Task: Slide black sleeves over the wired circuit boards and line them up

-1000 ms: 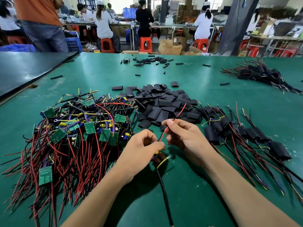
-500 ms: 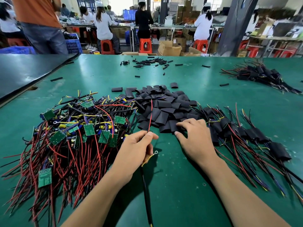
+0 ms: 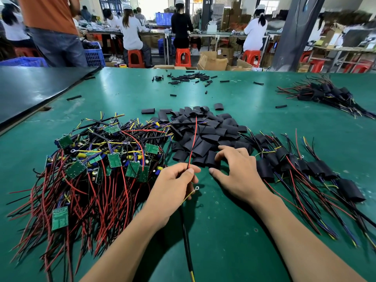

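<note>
Green-topped table (image 3: 223, 231); dark bench top (image 3: 30, 88) adjoining at left. Behind: workers (image 3: 130, 31) on orange stools (image 3: 183, 57) at long benches (image 3: 221, 34), cardboard boxes (image 3: 213, 61) on floor, blue crates (image 3: 93, 54), grey pillar (image 3: 293, 33) right. Bright daylight from far opening (image 3: 158, 5).

This is an electronics assembly workshop. A wide green workbench (image 3: 234, 231) carries heaps of wired circuit boards (image 3: 97, 165) at 9 o'clock and black sleeves (image 3: 205, 135) at 12. Farther off at 12 o'clock, capped workers (image 3: 130, 31) sit on red stools (image 3: 182, 57) among cardboard boxes (image 3: 212, 61).
</note>
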Tool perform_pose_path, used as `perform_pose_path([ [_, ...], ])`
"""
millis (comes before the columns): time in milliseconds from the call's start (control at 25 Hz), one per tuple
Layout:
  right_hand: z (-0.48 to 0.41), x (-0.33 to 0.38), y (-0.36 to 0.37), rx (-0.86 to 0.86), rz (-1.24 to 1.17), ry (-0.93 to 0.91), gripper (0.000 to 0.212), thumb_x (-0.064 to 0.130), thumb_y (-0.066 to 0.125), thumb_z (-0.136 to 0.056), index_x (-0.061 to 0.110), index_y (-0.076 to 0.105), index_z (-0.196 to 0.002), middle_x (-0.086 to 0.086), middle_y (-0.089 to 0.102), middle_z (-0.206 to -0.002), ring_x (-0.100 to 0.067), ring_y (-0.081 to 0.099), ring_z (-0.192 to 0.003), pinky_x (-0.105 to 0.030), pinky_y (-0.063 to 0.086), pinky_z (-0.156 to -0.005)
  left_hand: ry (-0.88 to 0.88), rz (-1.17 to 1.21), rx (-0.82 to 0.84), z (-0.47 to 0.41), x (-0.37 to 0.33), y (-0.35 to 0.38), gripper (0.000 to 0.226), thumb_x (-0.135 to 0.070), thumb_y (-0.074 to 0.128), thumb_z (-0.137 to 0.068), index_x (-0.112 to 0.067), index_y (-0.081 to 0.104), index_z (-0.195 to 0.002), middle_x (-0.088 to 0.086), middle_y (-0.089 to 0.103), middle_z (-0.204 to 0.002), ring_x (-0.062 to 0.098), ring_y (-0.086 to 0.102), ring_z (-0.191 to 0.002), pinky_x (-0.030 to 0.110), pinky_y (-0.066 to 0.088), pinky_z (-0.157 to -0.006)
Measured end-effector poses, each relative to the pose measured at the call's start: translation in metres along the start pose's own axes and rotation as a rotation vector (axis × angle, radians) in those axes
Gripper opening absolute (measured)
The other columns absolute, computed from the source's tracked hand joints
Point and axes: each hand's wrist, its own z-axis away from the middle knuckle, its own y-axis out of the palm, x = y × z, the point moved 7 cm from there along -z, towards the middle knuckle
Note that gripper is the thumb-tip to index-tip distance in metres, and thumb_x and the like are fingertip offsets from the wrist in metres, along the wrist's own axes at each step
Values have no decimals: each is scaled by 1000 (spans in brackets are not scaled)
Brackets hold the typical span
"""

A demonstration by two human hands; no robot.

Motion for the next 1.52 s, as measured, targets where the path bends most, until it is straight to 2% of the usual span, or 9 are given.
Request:
perform_pose_path([
  [160,-1,3,2,33,-40,2,25,40,72,-85,34,48,-86,11,63,-123,-10,36,-111,-29,16,-82,0,-2,-5,0,1,-1,21,-17,51,-102,-20,71,-98,-6,53,-58,7,41,-49,14,35,-47],
  [320,6,15,-20,-83,-350,-20,31,39,81,-76,35,55,-91,25,61,-119,-8,47,-115,-34,33,-98,-26,41,-30,0,1,-3,29,-32,60,-97,-6,66,-85,-5,47,-54,10,35,-46,17,30,-46],
  [440,17,35,-20,-34,-614,-15,35,42,82,-72,39,57,-96,26,64,-119,-5,54,-115,-19,38,-94,-159,184,27,0,4,0,43,-48,61,-93,-9,58,-74,1,53,-63,14,36,-47,26,27,-48],
  [720,20,45,-17,85,-889,12,39,36,85,-72,35,66,-107,17,70,-114,-6,64,-101,-18,47,-85,-282,482,186,7,3,13,21,-34,68,-88,-19,63,-74,-2,62,-74,11,35,-46,25,26,-49],
  [960,17,30,3,199,-1169,295,35,43,79,-75,30,75,-108,3,75,-110,-18,70,-104,-41,57,-91,-48,161,24,4,-1,0,7,-28,73,-87,-23,77,-83,-7,57,-61,8,39,-47,17,29,-44],
  [1200,19,28,4,223,-1192,313,32,34,84,-74,25,76,-104,-5,76,-108,-15,70,-97,-33,52,-81,147,-135,13,7,-14,-3,9,-31,71,-89,-26,77,-86,-16,68,-66,-5,56,-55,6,39,-55],
  [1280,16,25,-1,139,-1202,311,30,31,86,-72,22,77,-99,-2,77,-100,-13,68,-91,-26,54,-73,197,-246,-57,8,-18,-4,13,-37,66,-92,-27,75,-89,-18,72,-77,-7,62,-68,7,43,-65],
  [1360,12,16,-10,-1,-1280,344,32,29,82,-67,19,76,-96,3,75,-90,-11,66,-81,-23,55,-68,230,-323,-113,9,-21,-5,23,-40,58,-96,-25,73,-86,-15,71,-76,-4,56,-58,10,40,-58],
  [1520,7,-4,-29,-233,-1444,364,34,20,80,-66,16,72,-98,-1,76,-88,-10,67,-72,-23,57,-65,212,-394,-148,10,-19,-11,33,-36,56,-98,-18,68,-73,3,64,-58,18,54,-43,36,48,-51],
])
